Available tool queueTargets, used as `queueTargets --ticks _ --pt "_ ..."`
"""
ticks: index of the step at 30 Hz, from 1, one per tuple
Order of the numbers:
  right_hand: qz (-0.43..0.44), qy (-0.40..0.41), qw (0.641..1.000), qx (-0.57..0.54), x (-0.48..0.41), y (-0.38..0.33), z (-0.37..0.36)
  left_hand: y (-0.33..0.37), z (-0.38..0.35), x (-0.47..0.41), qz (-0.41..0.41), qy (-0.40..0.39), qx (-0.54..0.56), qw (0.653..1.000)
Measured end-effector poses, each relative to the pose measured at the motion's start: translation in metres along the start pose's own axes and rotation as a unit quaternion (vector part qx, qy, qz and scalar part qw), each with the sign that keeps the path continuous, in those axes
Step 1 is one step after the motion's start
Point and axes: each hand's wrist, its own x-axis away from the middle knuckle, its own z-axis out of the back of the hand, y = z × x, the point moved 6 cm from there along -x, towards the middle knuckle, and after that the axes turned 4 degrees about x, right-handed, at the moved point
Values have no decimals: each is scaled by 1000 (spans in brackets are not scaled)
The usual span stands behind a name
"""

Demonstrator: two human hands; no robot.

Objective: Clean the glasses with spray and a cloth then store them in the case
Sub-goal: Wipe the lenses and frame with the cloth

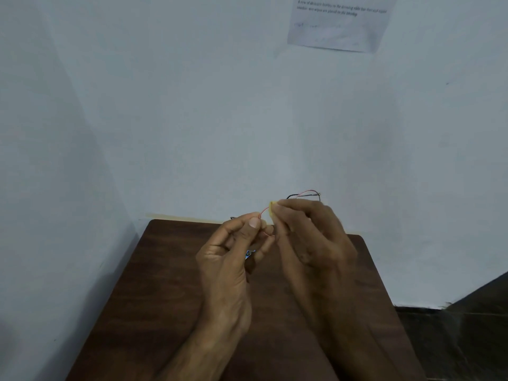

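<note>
Thin red-rimmed glasses (pixel 305 194) are held up above the far edge of the dark wooden table (pixel 165 284). My left hand (pixel 233 251) pinches one lens rim between thumb and fingers. My right hand (pixel 310 232) presses a small yellow cloth (pixel 272 207) against the lens beside it. The dark temple arms stick out to the right past my right hand. A small blue object (pixel 249 254) shows between my hands, mostly hidden. No spray bottle or case can be made out.
Pale walls meet in a corner behind the table. A printed paper sheet (pixel 338 23) hangs on the wall at upper right. Dark floor (pixel 467 339) lies to the right of the table.
</note>
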Motion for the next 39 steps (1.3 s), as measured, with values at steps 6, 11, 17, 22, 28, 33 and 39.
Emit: queueTargets --ticks 6,11,17,22,28,33,39 --pt "4 31 999 -7 -7 16 7 4 -14 -2 -35 -13 -30 999" --pt "36 7 999 -39 -7 9 7 8 -21 -4 -52 -15 -52 997" --pt "-18 24 998 -50 -20 34 13 0 -33 -1 -48 -24 -48 997" --pt "-3 14 999 -44 -17 38 18 -6 -41 3 -48 -20 -57 997" --pt "37 -23 996 -77 -7 34 24 -13 -42 9 -49 19 -43 998" --pt "3 -10 999 -49 -3 58 28 -17 -41 15 -44 35 -6 998" --pt "69 -45 994 -67 7 38 32 -19 -39 22 -40 55 2 998"
